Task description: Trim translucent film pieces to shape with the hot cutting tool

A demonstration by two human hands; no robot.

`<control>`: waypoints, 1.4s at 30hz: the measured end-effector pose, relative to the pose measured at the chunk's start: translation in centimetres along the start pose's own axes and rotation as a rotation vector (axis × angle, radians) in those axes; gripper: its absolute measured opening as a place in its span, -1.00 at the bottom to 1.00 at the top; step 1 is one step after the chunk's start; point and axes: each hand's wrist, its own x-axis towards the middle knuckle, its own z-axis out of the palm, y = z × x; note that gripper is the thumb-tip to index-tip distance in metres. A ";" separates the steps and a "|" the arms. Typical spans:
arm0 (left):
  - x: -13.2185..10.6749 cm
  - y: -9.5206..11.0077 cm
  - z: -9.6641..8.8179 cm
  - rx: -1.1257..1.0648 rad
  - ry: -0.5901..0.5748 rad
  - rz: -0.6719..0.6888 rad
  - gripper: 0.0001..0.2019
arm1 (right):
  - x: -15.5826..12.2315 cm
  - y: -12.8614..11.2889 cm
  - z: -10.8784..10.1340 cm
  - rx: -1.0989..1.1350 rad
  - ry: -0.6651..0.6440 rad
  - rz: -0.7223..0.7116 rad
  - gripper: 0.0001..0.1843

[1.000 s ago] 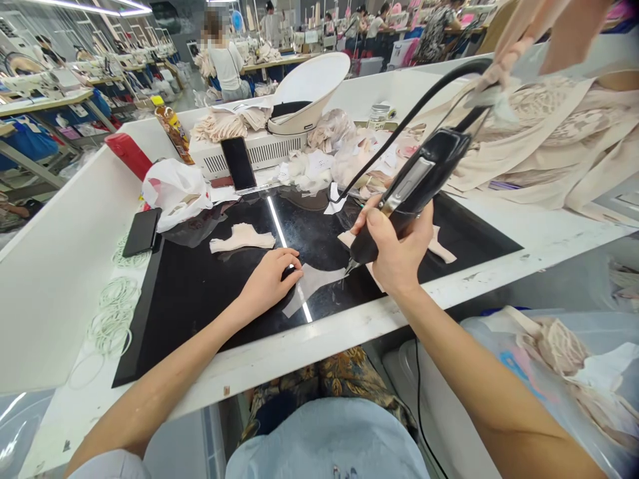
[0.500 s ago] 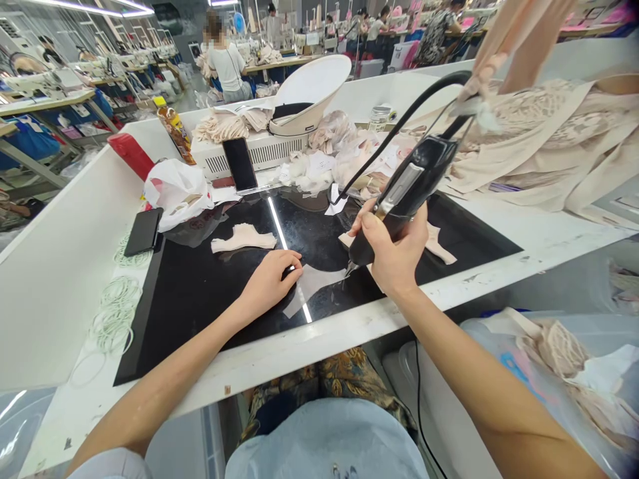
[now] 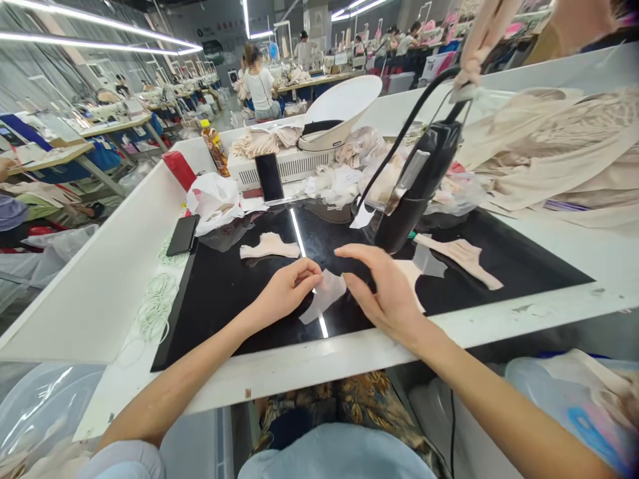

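My left hand (image 3: 288,290) pinches the edge of a thin translucent fabric piece (image 3: 324,296) on the black work mat (image 3: 214,293). Just to its right, my right hand (image 3: 384,286) is open with fingers spread, holding nothing. The black corded cutting tool (image 3: 417,186) hangs free above the mat behind my right hand, its tip near a beige cut piece (image 3: 462,256). Another beige piece (image 3: 269,247) lies further back on the mat.
A black phone (image 3: 183,234) lies at the mat's left edge, a white plastic bag (image 3: 212,199) beside it. A second phone (image 3: 269,177) leans on a white machine (image 3: 294,163). Beige fabric (image 3: 554,146) is piled at the right. White elastic loops (image 3: 154,306) lie left. People work at tables behind.
My right hand has let go of the cutting tool, which now hangs free, and has moved down beside the left hand. The left hand has lifted the translucent piece's edge. The camera tilted up.
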 end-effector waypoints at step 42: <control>2.9 -5.9 -10.3 1.148 0.167 0.041 -0.78 | 7.5 5.3 14.9 -0.411 -0.417 0.110 -0.71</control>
